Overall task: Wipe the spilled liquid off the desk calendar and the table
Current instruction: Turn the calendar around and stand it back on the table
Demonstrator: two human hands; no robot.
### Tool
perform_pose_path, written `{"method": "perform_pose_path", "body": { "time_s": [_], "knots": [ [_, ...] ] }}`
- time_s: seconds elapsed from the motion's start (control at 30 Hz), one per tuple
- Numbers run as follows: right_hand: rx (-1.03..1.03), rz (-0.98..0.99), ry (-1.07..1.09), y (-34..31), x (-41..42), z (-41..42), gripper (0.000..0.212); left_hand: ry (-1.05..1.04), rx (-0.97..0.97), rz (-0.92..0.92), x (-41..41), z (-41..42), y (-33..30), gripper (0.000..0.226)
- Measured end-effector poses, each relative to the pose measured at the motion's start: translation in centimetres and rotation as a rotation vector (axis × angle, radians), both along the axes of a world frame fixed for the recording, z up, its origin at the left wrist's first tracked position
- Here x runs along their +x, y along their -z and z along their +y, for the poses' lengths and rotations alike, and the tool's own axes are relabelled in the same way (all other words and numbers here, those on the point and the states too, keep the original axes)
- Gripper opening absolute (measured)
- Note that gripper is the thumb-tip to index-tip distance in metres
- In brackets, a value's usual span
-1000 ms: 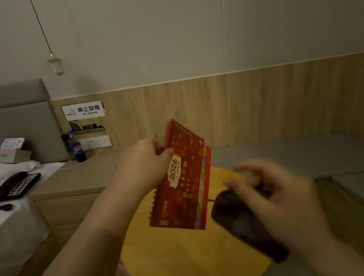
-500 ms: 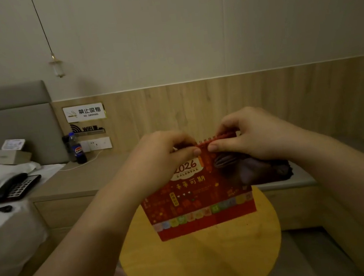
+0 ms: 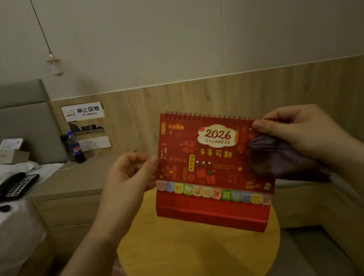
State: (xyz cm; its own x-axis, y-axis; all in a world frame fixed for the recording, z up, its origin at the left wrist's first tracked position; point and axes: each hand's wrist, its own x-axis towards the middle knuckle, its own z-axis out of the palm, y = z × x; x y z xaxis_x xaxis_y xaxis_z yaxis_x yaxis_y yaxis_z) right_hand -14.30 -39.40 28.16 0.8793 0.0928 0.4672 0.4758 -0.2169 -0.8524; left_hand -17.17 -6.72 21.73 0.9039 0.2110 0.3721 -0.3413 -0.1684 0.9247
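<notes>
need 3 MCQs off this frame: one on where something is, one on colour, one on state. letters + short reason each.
1. Where is the desk calendar?
A. Lying flat on the round table
B. Held in the air above the round table
C. On the bed

2. What colour is the round table top?
A. Yellow
B. White
C. Black

3. What is the right hand doing?
A. Hanging empty
B. Pressing a phone key
C. Pinching the calendar's upper right corner while also holding a dark cloth

Answers:
1 B: the left hand grips its left edge and the right hand its top corner, with the base clear of the tabletop.
2 A: the bare top below the calendar is yellow.
3 C: thumb and fingers close on the spiral-bound corner, and the cloth bunches under the palm against the calendar's right side.
</notes>
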Motion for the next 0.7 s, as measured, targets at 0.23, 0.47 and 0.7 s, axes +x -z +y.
{"method": "perform_pose_path", "body": {
  "time_s": [0.23,0.47,0.7],
  "knots": [
    [0.049,0.082,-0.005,-1.1,-0.2,-0.5,0.013,0.117,0.058,0.051,1.3,-1.5,-0.9,0.053],
    [0.049,0.133,0.033,-1.4,-0.2,-1.0,0.030,0.166,0.015,0.036,1.3,-2.4,-1.1,0.027],
    [0.083,0.133,0.060,-1.7,-0.4,-0.5,0.029,0.238,-0.070,0.003,0.6,-3.6,-1.0,0.015]
  ]
}}
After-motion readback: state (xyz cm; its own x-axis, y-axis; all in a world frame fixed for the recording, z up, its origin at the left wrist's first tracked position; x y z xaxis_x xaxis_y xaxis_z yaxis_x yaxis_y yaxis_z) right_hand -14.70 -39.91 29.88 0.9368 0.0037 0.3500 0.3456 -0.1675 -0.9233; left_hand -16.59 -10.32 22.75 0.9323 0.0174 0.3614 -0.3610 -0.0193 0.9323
